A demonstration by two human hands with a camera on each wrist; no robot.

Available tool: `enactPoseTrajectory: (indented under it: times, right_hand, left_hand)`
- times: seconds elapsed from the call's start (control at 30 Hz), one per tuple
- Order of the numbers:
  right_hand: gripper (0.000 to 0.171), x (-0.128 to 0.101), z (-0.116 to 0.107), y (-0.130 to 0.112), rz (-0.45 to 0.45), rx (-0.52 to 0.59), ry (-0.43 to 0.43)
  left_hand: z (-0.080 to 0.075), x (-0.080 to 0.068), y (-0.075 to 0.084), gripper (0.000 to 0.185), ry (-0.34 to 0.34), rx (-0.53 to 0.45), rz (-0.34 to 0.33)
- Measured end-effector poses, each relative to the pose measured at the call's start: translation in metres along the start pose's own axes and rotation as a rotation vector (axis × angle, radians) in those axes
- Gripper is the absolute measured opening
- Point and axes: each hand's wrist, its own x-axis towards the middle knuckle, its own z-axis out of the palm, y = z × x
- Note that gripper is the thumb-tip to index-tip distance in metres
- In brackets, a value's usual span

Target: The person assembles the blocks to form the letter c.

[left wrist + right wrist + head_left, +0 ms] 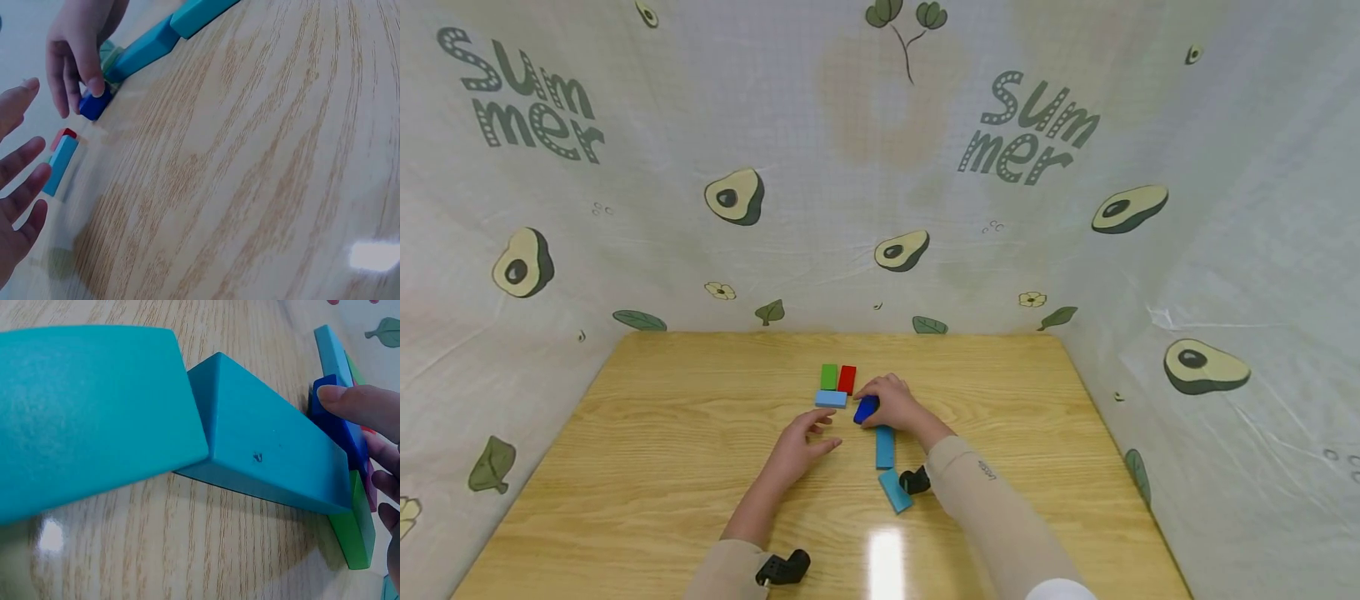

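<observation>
Head view shows a wooden table (662, 433) walled by avocado-print cloth (625, 208); the right hand (891, 402) grasps a dark blue block (865, 409), teal blocks (886, 447) lying toward its wrist. Left-wrist view shows the left hand (15, 194) released, fingers spread, a light blue block (60, 164) just beyond its fingertips. Right-wrist view alone reveals a green block (355, 525) under the right hand's fingers.

Bright, even light (tabletop (700, 467) glare)
</observation>
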Motion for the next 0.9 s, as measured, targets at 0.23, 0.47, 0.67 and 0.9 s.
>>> enactPoseTrajectory:
  times: [0.23,0.47,0.67,0.9]
  right_hand:
    - [0.046,-0.008,-0.007,0.001,0.003,0.118,0.041]
    - [0.042,-0.022,-0.015,0.004,-0.039,0.173,0.086]
    - [0.041,-0.038,-0.02,0.007,0.008,0.223,0.103]
    - [0.04,-0.055,-0.023,0.015,0.023,0.288,0.139]
  left_hand:
    - [0.003,0.0,0.001,0.05,0.005,-0.002,0.011]
    - [0.009,0.0,0.005,0.049,-0.017,-0.004,0.029]
    - [0.016,0.002,0.01,0.049,-0.012,0.016,0.058]
    - [0.025,0.003,0.016,0.05,-0.019,0.029,0.079]
